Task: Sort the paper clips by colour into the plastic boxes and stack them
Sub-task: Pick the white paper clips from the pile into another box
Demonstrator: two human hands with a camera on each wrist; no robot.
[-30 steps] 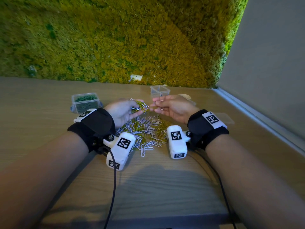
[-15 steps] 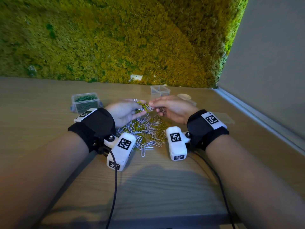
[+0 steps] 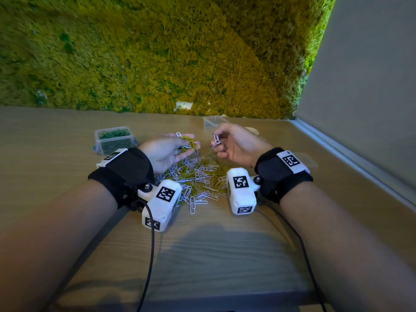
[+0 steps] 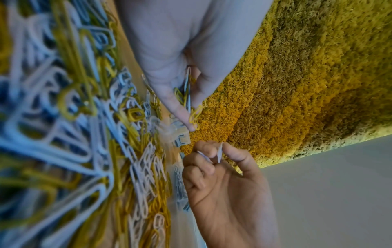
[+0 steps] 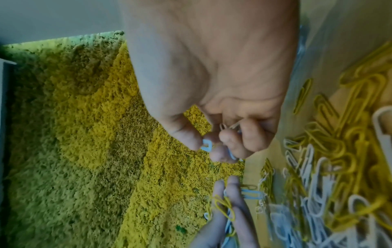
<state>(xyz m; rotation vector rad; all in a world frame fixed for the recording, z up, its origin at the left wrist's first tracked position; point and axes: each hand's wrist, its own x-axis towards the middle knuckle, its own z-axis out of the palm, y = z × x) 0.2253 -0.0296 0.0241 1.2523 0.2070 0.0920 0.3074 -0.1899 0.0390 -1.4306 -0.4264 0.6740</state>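
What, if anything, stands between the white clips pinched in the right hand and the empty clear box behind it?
Nothing visible. The right hand pinches white clips above the mixed pile, and the empty clear box stands open just beyond its fingers, with only bare table between. The left hand is off to the side.

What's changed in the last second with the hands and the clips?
The right hand met the left hand at its bunch of clips, then drew back to the right pinching white clips pulled from it. The left hand kept its place, holding the mixed yellow and white bunch. The pile, green-clip box and empty box stayed put.
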